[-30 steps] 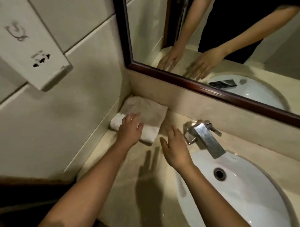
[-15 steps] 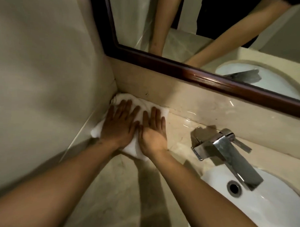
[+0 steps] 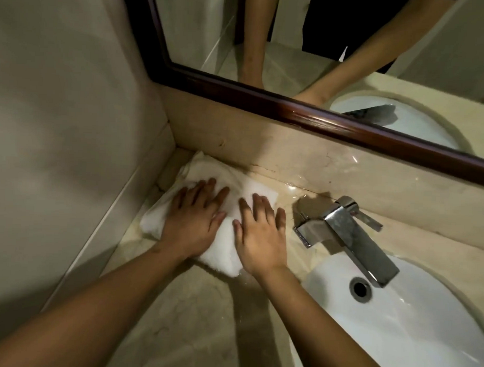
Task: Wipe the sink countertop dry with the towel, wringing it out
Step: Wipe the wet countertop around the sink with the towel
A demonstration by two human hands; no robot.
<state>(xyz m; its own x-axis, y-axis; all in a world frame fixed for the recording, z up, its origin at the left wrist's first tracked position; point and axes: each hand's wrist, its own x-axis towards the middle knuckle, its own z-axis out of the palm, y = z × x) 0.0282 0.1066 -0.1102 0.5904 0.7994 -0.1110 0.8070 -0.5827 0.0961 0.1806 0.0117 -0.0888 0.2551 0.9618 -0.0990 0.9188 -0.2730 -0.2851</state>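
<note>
**Both hands flat on the towel in the countertop corner**

I read the view from largest to smallest. The side wall (image 3: pixel 59 122) fills the left of the frame, a pale tiled surface meeting the counter along a light strip. The countertop (image 3: pixel 192 319) is beige marble; it runs from the near edge to the backsplash (image 3: pixel 264 137) and carries wet glints near the tap and just beside the towel's near corner. The mirror (image 3: pixel 309 34), in a dark wooden frame, sits above the backsplash and reflects two forearms and part of the basin. The sink (image 3: pixel 422 340) is a white oval bowl set into the counter at lower right, with a round overflow hole (image 3: pixel 360 289) on its wall below the spout. The faucet (image 3: pixel 351 236) is a squared chrome body whose spout reaches over the bowl, with a lever at its back.

The towel (image 3: pixel 227 248), white and folded, lies on the countertop in the corner where the wall meets the backsplash, its far edge rumpled against the backsplash. My left hand (image 3: pixel 193 217) lies palm down on the towel's left half, fingers straight and spread, grasping nothing. My right hand (image 3: pixel 261 233) lies palm down on the right half, just beside the left, fingers likewise extended and pressing, well apart from the faucet.
</note>
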